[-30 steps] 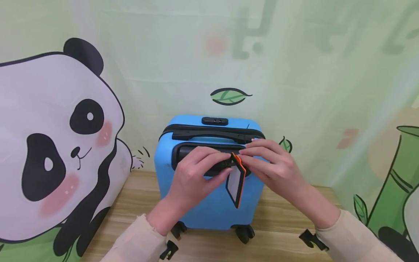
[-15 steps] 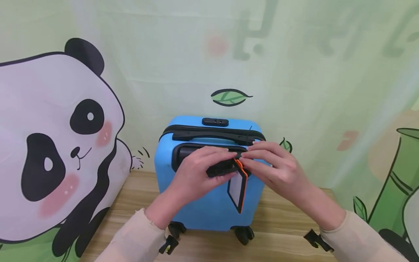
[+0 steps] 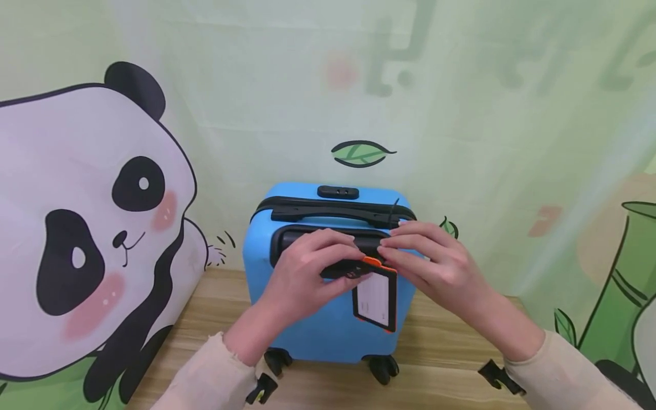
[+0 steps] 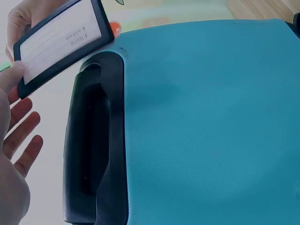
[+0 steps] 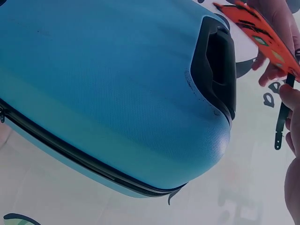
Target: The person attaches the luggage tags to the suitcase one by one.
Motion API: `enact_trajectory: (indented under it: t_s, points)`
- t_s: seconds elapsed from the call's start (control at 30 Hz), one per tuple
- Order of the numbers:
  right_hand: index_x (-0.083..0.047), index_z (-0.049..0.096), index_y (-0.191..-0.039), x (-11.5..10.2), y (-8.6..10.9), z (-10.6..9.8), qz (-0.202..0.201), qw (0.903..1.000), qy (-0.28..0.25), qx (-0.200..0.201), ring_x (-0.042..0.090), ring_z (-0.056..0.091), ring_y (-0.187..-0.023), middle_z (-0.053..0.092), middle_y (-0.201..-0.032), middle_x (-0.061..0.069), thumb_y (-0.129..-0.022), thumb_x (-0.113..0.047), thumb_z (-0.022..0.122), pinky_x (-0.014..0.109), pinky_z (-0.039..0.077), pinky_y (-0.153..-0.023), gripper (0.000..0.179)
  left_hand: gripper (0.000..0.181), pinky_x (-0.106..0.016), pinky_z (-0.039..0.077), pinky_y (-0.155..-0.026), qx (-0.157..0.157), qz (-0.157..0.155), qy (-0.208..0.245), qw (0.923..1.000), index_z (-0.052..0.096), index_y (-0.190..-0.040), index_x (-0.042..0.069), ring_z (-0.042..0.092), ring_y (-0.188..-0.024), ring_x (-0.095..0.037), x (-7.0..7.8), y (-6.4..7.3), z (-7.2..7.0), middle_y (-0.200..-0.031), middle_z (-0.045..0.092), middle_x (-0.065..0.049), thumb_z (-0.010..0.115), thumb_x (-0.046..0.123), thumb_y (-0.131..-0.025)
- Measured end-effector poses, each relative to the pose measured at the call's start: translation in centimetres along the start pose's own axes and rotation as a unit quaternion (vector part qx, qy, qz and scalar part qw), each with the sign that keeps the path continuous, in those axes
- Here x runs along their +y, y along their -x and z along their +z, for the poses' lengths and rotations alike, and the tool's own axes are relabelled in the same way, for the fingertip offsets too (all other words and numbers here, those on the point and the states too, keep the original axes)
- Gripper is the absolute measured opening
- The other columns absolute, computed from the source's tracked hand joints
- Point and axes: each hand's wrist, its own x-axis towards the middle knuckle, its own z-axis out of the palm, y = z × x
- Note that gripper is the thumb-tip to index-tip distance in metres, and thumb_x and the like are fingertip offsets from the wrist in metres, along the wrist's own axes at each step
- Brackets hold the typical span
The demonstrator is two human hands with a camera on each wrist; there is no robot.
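A luggage tag (image 3: 375,300) with an orange edge, black frame and white paper card hangs in front of a blue suitcase (image 3: 328,336). My left hand (image 3: 301,276) pinches the tag at its upper end; in the left wrist view the thumb lies on the corner of the tag (image 4: 61,40). My right hand (image 3: 442,263) pinches the tag's black strap (image 5: 283,117), whose free end with small holes sticks out past the fingers. The orange back of the tag (image 5: 260,35) carries a coloured pattern. The suitcase's black top handle (image 3: 333,214) stands just behind both hands.
The suitcase stands upright on black wheels (image 3: 380,367) on a wooden surface (image 3: 441,376). A combination lock (image 3: 338,192) sits on its top. Behind hangs a pale green backdrop (image 3: 246,114) printed with a panda (image 3: 77,142) and leaves.
The tag has turned from nearly edge-on so that its white card faces the head camera, and it hangs slightly lower. The strap's free end shows more above the right fingers.
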Motion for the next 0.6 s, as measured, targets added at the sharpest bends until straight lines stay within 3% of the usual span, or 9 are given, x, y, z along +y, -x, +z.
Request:
enact_trajectory:
  t_s: [0.37,0.5,0.6]
  points:
    - [0.0,0.08,-0.118,0.3,-0.5,0.8,0.005,0.9993,-0.036,-0.005,0.036,0.071,-0.111,0.078,-0.119,0.014,-0.112,-0.023,0.06,0.026,0.046,-0.115,0.031,0.025,-0.036,0.059,-0.097,0.051,0.015,0.006,0.9985,0.081,-0.103,0.008,0.073,-0.103,-0.021,0.2,0.3,-0.3,-0.105,0.079,-0.006,0.094,0.013,-0.082]
    - [0.002,0.078,-0.123,0.6,-1.1,1.0,0.005,0.9991,-0.041,0.006,0.037,0.071,-0.116,0.076,-0.127,0.016,-0.11,-0.015,0.062,0.029,0.046,-0.116,0.027,0.024,-0.037,0.059,-0.098,0.061,0.024,-0.003,0.9979,0.081,-0.102,0.007,0.073,-0.102,-0.021,0.3,0.3,-0.6,-0.103,0.079,-0.006,0.094,0.013,-0.082]
    - [0.003,0.076,-0.127,0.9,-1.4,1.1,0.027,0.9988,-0.038,0.017,0.037,0.071,-0.12,0.075,-0.13,0.017,-0.109,-0.018,0.064,0.03,0.047,-0.116,0.029,0.024,-0.037,0.06,-0.097,0.064,0.026,-0.012,0.9976,0.082,-0.101,0.008,0.072,-0.103,-0.022,0.2,0.3,-0.9,-0.102,0.079,-0.005,0.095,0.013,-0.081]
